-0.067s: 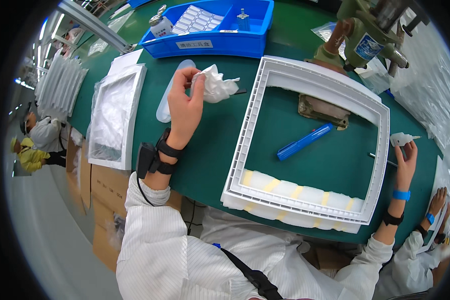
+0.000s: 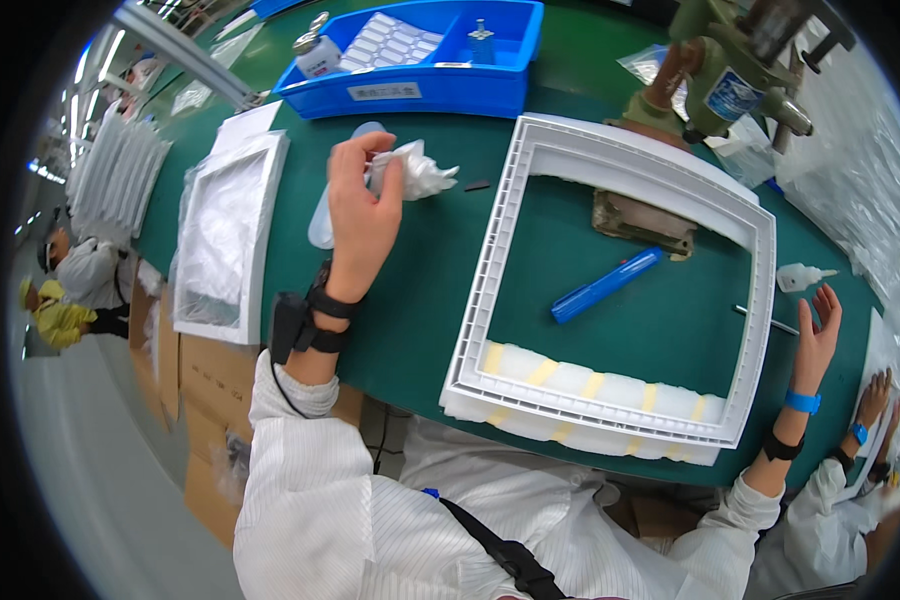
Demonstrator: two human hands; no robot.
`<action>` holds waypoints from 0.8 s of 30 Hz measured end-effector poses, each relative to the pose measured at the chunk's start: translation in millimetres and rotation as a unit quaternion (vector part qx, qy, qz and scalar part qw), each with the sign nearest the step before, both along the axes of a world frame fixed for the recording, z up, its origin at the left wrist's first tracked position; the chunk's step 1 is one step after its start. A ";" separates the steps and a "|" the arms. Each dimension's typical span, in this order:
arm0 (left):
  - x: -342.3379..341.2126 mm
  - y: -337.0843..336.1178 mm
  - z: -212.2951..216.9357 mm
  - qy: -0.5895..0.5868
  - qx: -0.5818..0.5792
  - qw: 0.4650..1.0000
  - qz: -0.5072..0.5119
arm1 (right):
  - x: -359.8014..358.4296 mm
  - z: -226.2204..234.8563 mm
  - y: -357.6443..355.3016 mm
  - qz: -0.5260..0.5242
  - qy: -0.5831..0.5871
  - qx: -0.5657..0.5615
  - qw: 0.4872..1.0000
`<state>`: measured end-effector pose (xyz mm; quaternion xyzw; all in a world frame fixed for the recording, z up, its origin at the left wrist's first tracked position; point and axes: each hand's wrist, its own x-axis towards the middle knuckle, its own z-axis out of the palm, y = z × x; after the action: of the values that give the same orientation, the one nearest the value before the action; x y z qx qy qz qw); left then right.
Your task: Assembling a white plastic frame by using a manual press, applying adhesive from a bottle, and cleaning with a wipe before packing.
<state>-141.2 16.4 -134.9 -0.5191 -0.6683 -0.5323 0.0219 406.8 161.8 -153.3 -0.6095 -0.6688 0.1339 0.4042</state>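
My left hand [image 2: 360,205] is raised over the green table [image 2: 420,300], shut on a crumpled white cloth [image 2: 420,170]. A translucent plastic bottle [image 2: 320,222] lies partly hidden under that hand. To its right a large white square frame [image 2: 490,290] lies flat, with foam strips and yellow tape along its near side. Inside the frame lie a blue pen-shaped tool [image 2: 605,285] and a metal plate [image 2: 645,222]. My right hand [image 2: 818,335] is open at the far right, fingers apart, just below a small white squeeze bottle [image 2: 805,276] and beside a thin metal rod [image 2: 765,320].
A blue bin [image 2: 420,85] of white parts stands at the back. At the left lies a second white frame [image 2: 225,240] wrapped in plastic. A green press machine [image 2: 730,70] stands back right. Another person's hands [image 2: 875,400] show at the right edge.
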 end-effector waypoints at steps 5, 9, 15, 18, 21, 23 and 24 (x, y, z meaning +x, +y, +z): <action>16.1 -10.7 12.0 0.010 -0.122 0.990 -0.069 | -16.0 46.7 -60.3 0.040 0.085 -0.191 0.977; 35.2 -18.6 14.3 -0.222 -0.245 0.906 -0.264 | -50.0 49.4 -85.0 0.100 0.113 -0.329 0.932; 48.5 -25.0 18.5 -0.341 -0.284 0.847 -0.292 | -70.8 50.4 -92.3 0.110 0.220 -0.378 0.893; 49.4 -29.1 27.7 -0.357 -0.288 0.836 -0.301 | -63.5 55.1 -107.6 0.108 0.259 -0.372 0.885; 49.2 -35.5 37.5 -0.364 -0.300 0.815 -0.338 | -53.1 68.9 -140.5 0.098 0.305 -0.355 0.878; 48.8 -34.7 38.4 -0.380 -0.321 0.776 -0.387 | -42.8 77.9 -167.9 0.084 0.347 -0.319 0.878; 51.3 -38.9 42.5 -0.378 -0.329 0.770 -0.394 | -39.5 77.4 -178.6 0.066 0.365 -0.298 0.879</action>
<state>-89.9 -22.5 -92.4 -0.4695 -0.4936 -0.3948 -0.6165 367.2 -16.8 -75.8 -0.5634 -0.4408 0.5662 0.4095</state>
